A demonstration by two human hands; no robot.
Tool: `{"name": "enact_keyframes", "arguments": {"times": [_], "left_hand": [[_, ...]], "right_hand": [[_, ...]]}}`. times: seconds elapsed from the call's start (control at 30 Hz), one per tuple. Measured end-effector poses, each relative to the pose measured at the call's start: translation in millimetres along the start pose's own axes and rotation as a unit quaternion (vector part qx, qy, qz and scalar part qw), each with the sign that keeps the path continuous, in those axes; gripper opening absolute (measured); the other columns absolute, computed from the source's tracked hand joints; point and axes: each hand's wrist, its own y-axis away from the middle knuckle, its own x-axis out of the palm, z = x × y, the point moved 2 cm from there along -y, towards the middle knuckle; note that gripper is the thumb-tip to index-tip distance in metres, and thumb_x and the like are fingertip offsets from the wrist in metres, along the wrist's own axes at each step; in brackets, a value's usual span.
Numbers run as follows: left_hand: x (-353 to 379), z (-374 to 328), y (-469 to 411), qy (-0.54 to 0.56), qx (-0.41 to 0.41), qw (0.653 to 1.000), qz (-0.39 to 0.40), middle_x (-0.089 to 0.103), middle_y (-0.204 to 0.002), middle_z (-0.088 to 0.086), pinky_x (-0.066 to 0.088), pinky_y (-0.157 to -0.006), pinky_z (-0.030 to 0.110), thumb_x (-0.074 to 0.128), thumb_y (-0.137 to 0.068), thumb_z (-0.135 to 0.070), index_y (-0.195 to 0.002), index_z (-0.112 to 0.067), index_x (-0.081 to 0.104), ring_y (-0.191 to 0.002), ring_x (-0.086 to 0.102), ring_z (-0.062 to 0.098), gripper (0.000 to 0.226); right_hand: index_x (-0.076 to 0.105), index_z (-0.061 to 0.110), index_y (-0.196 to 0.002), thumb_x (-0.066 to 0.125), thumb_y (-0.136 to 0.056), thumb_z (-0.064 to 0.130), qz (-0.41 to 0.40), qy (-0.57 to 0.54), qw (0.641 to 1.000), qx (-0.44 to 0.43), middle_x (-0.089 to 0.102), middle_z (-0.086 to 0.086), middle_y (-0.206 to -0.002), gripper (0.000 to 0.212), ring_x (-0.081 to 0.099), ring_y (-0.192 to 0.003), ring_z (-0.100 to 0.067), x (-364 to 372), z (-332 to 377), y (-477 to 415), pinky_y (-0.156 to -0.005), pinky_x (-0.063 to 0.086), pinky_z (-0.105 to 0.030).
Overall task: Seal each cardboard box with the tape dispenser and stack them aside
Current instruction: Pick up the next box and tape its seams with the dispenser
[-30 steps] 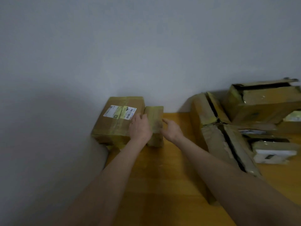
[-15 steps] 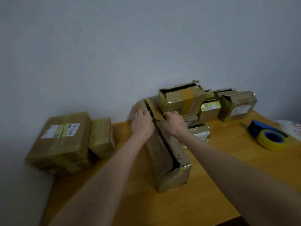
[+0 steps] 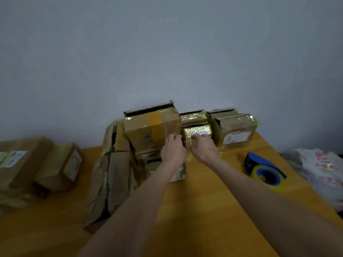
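Far left on the worktop (image 3: pixel 204 210) I see two shut boxes (image 3: pixel 20 162) side by side. They look sealed and put aside. Both have white labels, but the print is too blurry for me to read.

Next comes a long box (image 3: pixel 111 180). It lies flat, torn and open along the top. Behind it a big box (image 3: pixel 152 128) sits on the pile by the wall, with its top flap up.

My left hand (image 3: pixel 173 152) is at the spot where the big box meets a small box (image 3: pixel 197 132). My right hand (image 3: pixel 204 150) touches the front of the small box. The fingers of both hands are bent, but I cannot tell if they have hold of it yet.

I think the small box is light and stiff. It is wrapped in shiny tape, so it may be slippery. I would take it by its two short sides, one hand on each, and pull it out slowly so the boxes on it do not fall.

To the right is a box (image 3: pixel 235 130) with a white label I cannot read. Then the blue and yellow tape dispenser (image 3: pixel 265 169) lies alone on the worktop. Last is a plastic bag (image 3: pixel 323 169) with blurry red print.
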Motion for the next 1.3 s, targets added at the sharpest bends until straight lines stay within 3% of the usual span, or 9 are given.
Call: {"name": "enact_keyframes", "arguments": {"times": [0.13, 0.27, 0.33, 0.53, 0.67, 0.83, 1.0, 1.13, 1.3], "left_hand": [[-10.2, -15.3, -20.1, 0.017, -0.003, 0.993, -0.120, 0.041, -0.139, 0.003, 0.050, -0.091, 0.030, 0.052, -0.095, -0.020, -0.138, -0.016, 0.043, -0.122, 0.046, 0.017, 0.044], [-42.1, 15.1, -44.8, 0.021, -0.085, 0.973, -0.215, 0.040, -0.142, 0.008, 0.040, -0.105, 0.038, 0.051, -0.094, -0.022, -0.141, -0.011, 0.036, -0.128, 0.041, 0.022, 0.050], [-55.6, 41.3, -55.0, 0.020, -0.143, 0.961, -0.235, 0.035, -0.145, 0.013, 0.034, -0.110, 0.040, 0.051, -0.094, -0.023, -0.143, -0.007, 0.031, -0.134, 0.034, 0.026, 0.055], [-61.4, 109.3, -84.8, 0.155, -0.297, 0.928, -0.166, 0.018, -0.157, 0.016, 0.026, -0.112, 0.045, 0.046, -0.098, -0.037, -0.152, -0.007, 0.008, -0.142, 0.021, 0.033, 0.072], [-61.1, 109.0, -100.7, 0.243, -0.353, 0.891, -0.151, 0.034, -0.150, 0.015, 0.036, -0.103, 0.044, 0.038, -0.097, -0.051, -0.151, -0.011, 0.018, -0.131, 0.040, 0.035, 0.070], [-83.3, 67.1, -108.9, 0.216, -0.325, 0.884, -0.257, 0.042, -0.141, 0.013, 0.035, -0.083, 0.037, 0.033, -0.095, -0.058, -0.143, -0.015, 0.034, -0.120, 0.047, 0.034, 0.065], [-86.2, 3.7, -99.4, 0.202, -0.296, 0.891, -0.279, 0.043, -0.141, 0.010, 0.036, -0.089, 0.040, 0.030, -0.094, -0.062, -0.142, -0.018, 0.038, -0.120, 0.049, 0.029, 0.066], [-84.2, -43.9, -80.7, 0.196, -0.268, 0.883, -0.330, 0.052, -0.125, 0.007, 0.037, -0.079, 0.032, 0.034, -0.094, -0.060, -0.134, -0.020, 0.051, -0.096, 0.051, 0.017, 0.058], [-83.5, -87.4, -44.2, 0.234, -0.188, 0.873, -0.385, 0.049, -0.113, -0.004, 0.036, -0.070, 0.017, 0.044, -0.093, -0.054, -0.131, -0.026, 0.053, -0.086, 0.049, 0.000, 0.048]], "right_hand": [[0.045, 0.018, -0.141, 0.058, -0.094, 0.023, -0.011, -0.057, 0.998, 0.001, 0.045, -0.008, -0.143, 0.050, 0.049, -0.124, -0.029, -18.2, -19.5, -29.6, -0.097, 0.046, -0.039], [0.044, 0.016, -0.141, 0.060, -0.094, 0.021, 0.004, -0.185, 0.983, -0.013, 0.051, -0.007, -0.140, 0.050, 0.054, -0.120, -0.024, -13.7, -3.6, -59.8, -0.086, 0.046, -0.031], [0.038, 0.015, -0.145, 0.063, -0.092, 0.021, 0.038, -0.259, 0.965, -0.008, 0.047, -0.008, -0.144, 0.059, 0.049, -0.127, -0.026, -8.8, 8.6, -75.0, -0.093, 0.045, -0.034], [0.018, 0.018, -0.154, 0.069, -0.088, 0.028, 0.119, -0.345, 0.931, 0.012, 0.027, -0.009, -0.157, 0.084, 0.032, -0.141, -0.030, 4.3, 30.9, -118.5, -0.107, 0.036, -0.041], [0.030, 0.016, -0.150, 0.070, -0.087, 0.030, 0.183, -0.400, 0.898, 0.003, 0.043, -0.007, -0.147, 0.075, 0.048, -0.121, -0.021, 6.9, 37.1, -134.0, -0.085, 0.046, -0.026], [0.044, 0.011, -0.139, 0.066, -0.086, 0.047, 0.094, -0.441, 0.892, -0.018, 0.054, -0.004, -0.131, 0.067, 0.053, -0.113, -0.019, -28.3, 32.6, -144.7, -0.086, 0.047, -0.030], [0.049, 0.015, -0.114, 0.055, -0.082, 0.068, 0.037, -0.424, 0.905, 0.018, 0.056, -0.001, -0.113, 0.063, 0.055, -0.101, -0.018, -77.6, -5.1, -145.8, -0.087, 0.048, -0.039], [0.048, 0.018, -0.103, 0.054, -0.083, 0.068, 0.050, -0.465, 0.883, 0.040, 0.055, -0.001, -0.109, 0.054, 0.052, -0.090, -0.012, -107.5, -38.9, -133.2, -0.073, 0.043, -0.032], [0.048, 0.018, -0.101, 0.059, -0.086, 0.058, 0.102, -0.532, 0.840, 0.036, 0.056, -0.007, -0.114, 0.044, 0.057, -0.108, -0.025, -132.8, -63.7, -114.5, -0.096, 0.050, -0.049]]}}
